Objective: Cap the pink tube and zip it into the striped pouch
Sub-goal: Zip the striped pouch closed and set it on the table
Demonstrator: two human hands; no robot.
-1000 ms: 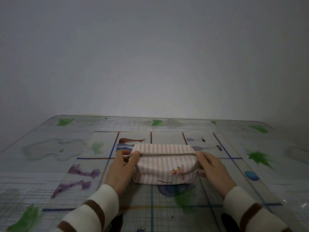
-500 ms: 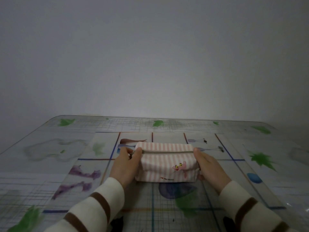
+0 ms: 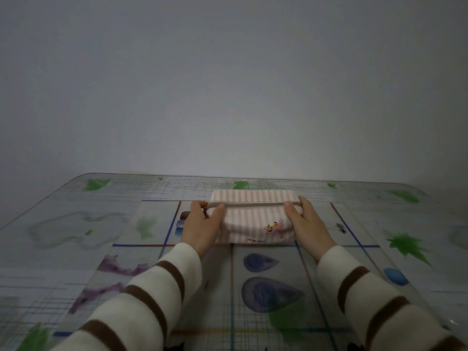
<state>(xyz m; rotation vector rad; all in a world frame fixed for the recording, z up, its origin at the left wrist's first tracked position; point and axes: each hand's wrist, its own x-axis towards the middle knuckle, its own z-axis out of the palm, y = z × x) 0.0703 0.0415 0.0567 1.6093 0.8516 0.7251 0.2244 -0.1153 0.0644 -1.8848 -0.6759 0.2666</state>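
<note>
The pink-and-white striped pouch [image 3: 253, 219] stands on the table toward the far middle, its zipper drawn shut along the top and a small pink cartoon figure on its front. My left hand [image 3: 201, 225] grips the pouch's left end, thumb on the front and fingers by the zipper pull. My right hand [image 3: 305, 222] holds the right end the same way. The pink tube is not visible anywhere.
The table [image 3: 76, 249] is covered with a glossy sheet printed with coloured grid lines, green leaves and purple and blue blots. A plain grey wall [image 3: 228, 97] rises right behind its far edge. Striped cream-and-brown sleeves cover both forearms.
Both hands have pushed the pouch away from me, toward the far edge of the table, keeping hold of its two ends. The zipper stays shut.
</note>
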